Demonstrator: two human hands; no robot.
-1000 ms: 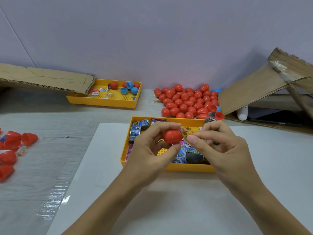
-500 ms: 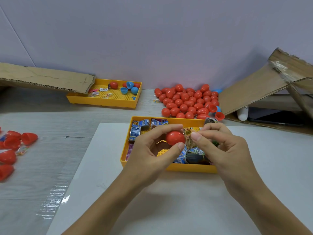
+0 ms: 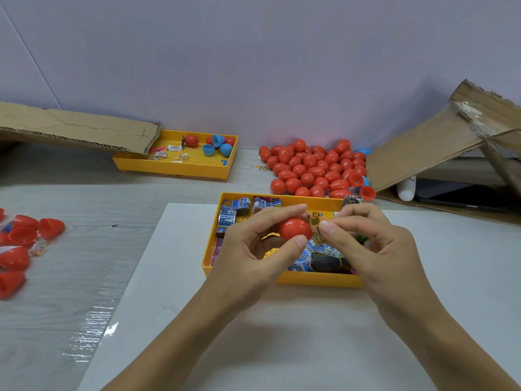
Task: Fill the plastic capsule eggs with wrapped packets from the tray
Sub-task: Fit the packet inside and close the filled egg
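While the left hand [image 3: 253, 249] grips a red capsule half [image 3: 295, 228] between thumb and fingers, the right hand [image 3: 375, 244] pinches an orange wrapped packet [image 3: 317, 228] right against the capsule's open side, both held just above the near yellow tray [image 3: 318, 279]. That tray sits on a white sheet [image 3: 282, 334] on the tabletop [image 3: 70, 277] and holds many wrapped packets [image 3: 239, 206], mostly blue and white with print too small to read, plus a dark one near the front right corner. Behind it lies a heap of closed red eggs [image 3: 310, 167], with two open red halves and a bit of blue at its right edge. A second yellow tray [image 3: 174, 167] farther back on the left carries red and blue capsule pieces and a few small packets, partly under a strip of cardboard [image 3: 76, 131]. More open red halves [image 3: 25, 235] lie at the far left, and a cardboard box [image 3: 439, 148] leans at the right.
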